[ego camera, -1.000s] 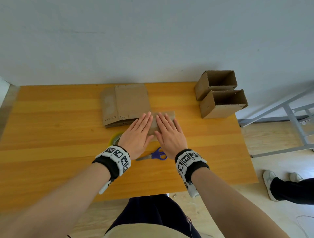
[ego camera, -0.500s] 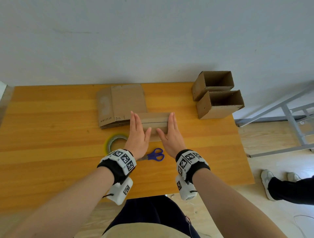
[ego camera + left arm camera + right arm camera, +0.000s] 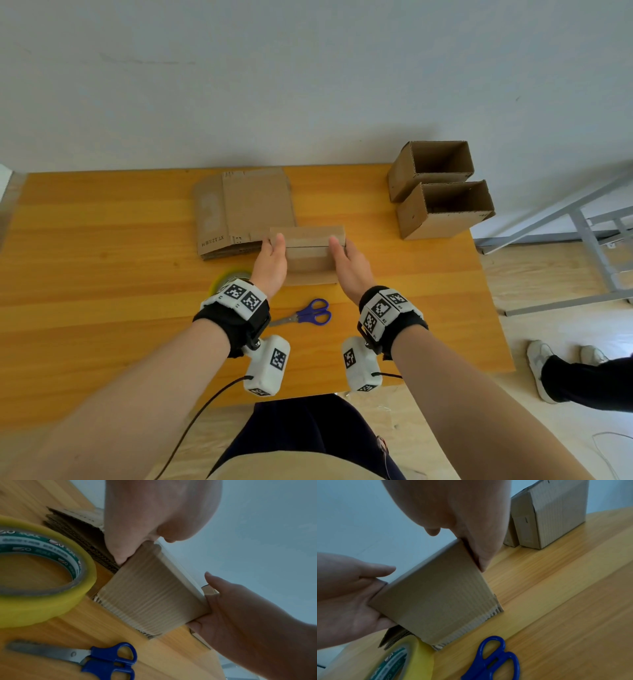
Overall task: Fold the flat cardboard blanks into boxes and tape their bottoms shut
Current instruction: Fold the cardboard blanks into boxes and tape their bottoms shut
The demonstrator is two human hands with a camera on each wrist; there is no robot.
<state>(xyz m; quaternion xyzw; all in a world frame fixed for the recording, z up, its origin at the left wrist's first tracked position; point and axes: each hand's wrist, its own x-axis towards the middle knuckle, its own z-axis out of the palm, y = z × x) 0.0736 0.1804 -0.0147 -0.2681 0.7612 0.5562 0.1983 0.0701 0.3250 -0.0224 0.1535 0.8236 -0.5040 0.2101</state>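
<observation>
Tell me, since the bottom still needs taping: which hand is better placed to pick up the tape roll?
Left. The left hand holds the box right beside the tape roll; the right hand is on the box's far side.

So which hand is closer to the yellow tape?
Left. The left hand grips the left end of the box, right beside the tape. The right hand holds the box's far end, with the box between it and the tape.
</observation>
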